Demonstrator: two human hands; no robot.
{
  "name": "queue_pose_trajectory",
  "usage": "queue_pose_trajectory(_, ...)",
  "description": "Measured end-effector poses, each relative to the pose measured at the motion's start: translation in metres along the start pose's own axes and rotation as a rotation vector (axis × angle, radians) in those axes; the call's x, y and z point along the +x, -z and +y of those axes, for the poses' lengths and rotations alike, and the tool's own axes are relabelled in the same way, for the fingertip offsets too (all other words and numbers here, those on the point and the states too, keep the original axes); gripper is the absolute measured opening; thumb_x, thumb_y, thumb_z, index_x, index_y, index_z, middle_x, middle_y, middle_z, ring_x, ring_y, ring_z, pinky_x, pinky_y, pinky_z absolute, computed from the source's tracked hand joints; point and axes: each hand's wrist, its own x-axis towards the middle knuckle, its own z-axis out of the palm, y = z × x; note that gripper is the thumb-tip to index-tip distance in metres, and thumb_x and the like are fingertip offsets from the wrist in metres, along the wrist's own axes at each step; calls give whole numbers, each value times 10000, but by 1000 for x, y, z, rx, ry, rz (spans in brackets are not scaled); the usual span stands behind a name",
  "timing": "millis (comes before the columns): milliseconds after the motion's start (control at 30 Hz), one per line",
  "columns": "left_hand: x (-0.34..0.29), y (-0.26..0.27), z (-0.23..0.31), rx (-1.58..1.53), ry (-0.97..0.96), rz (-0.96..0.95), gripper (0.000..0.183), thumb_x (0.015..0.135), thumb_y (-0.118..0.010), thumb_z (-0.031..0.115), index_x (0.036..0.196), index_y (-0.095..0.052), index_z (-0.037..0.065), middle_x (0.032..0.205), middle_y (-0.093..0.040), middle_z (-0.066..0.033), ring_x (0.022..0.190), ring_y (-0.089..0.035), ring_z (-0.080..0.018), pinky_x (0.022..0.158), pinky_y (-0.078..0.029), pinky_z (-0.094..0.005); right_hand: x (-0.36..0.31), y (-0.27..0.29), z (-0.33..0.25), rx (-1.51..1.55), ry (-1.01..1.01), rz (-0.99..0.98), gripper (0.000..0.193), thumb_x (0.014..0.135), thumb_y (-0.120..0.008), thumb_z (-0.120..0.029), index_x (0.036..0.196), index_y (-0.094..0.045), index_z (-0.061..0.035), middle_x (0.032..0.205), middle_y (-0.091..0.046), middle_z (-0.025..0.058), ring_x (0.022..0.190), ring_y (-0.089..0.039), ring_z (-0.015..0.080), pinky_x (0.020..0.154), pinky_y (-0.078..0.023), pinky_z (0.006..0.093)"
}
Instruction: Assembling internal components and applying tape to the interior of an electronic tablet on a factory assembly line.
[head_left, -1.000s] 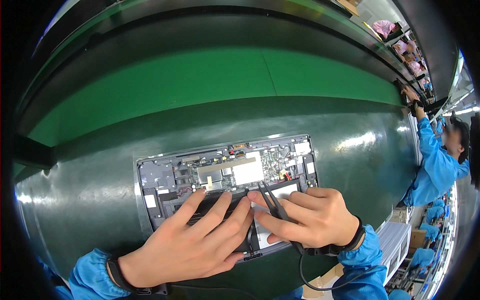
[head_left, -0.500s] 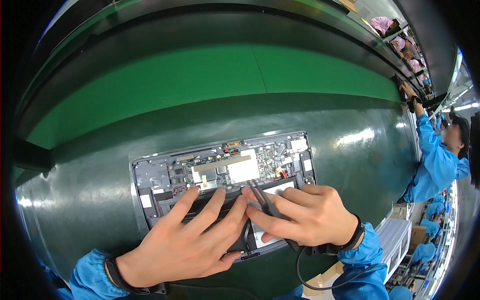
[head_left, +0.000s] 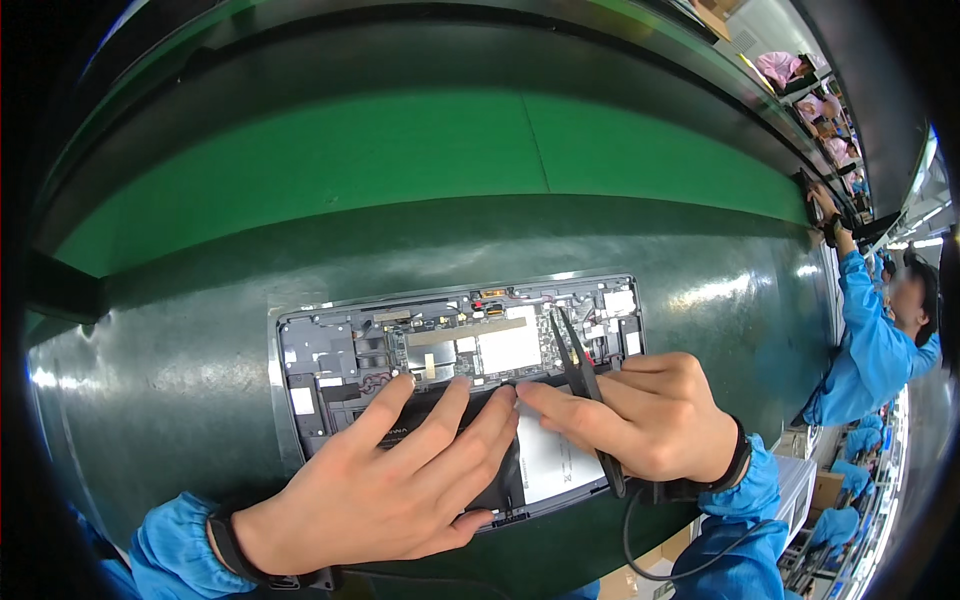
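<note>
An opened laptop base (head_left: 315, 350) lies on the green work surface, its circuit board (head_left: 462, 345) exposed along the far half. My left hand (head_left: 385, 485) rests over the near half with fingers spread, pressing on a black sheet-like part (head_left: 505, 485) whose kind I cannot tell. My right hand (head_left: 665, 420) holds black tweezers (head_left: 583, 385), their tips apart and pointing away over the right part of the board. Its index fingertip meets the black part's edge beside my left fingertips. A white panel (head_left: 552, 460) shows between my hands; my left hand hides much of the near left side.
A dark cable (head_left: 628, 535) hangs from my right wristband. Beyond the laptop stands a green upright panel (head_left: 400, 150). At the right, a co-worker in blue (head_left: 865, 330) reaches toward the far bench end. Cardboard (head_left: 650, 560) and pale stacked items (head_left: 795, 490) lie low right.
My right hand has shifted right, and the tweezers have swung from near my left fingers to point over the board. More white panel shows. The whole view has shifted slightly.
</note>
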Motion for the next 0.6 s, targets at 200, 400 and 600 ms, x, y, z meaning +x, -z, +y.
queue_pose_trajectory(200,-1,0,-1,15,-6,-27,586,859,-562,548,1186,-664,73,1316,-574,-56,1179,-541,-246,968,-422,-498,0,-9,-5,-85,58,-33,572,648,-616,-116,1206,-646,1,579,-414,-36,465,-471,86,441,-408,235)
queue_pose_trajectory(400,0,2,-2,19,-14,-40,599,870,-550,561,1197,-661,72,1319,-570,-58,1179,-542,-243,968,-421,-496,-1,-11,-6,-109,41,-49,568,648,-603,-119,1201,-649,4,578,-409,-33,457,-452,88,433,-383,235)
queue_pose_trajectory(600,-1,1,-2,27,-14,-33,594,865,-551,555,1195,-664,74,1322,-567,-57,1177,-543,-238,966,-422,-495,0,-14,-12,-209,49,-41,672,565,-573,-165,1215,-662,-19,552,-304,-52,430,-401,75,421,-347,232)
